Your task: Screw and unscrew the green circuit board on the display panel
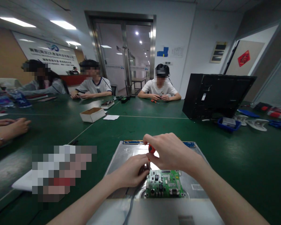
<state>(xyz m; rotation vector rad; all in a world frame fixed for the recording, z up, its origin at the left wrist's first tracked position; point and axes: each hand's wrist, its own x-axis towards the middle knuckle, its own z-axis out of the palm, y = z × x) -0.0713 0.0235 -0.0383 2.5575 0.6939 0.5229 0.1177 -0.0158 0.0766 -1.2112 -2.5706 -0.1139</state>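
A flat metal panel lies on the green table in front of me, with a green circuit board on its lower middle. My right hand is closed round the red and black handle of a screwdriver, held upright over the board's upper left corner. My left hand is pinched beside the screwdriver's lower end; its fingertips hide what they hold, if anything. A grey cable runs from under my left hand toward the panel's near edge.
A black monitor housing stands at the back right, beside a blue tray. An open white box sits back left. Several people sit round the table; another person's hands rest at far left.
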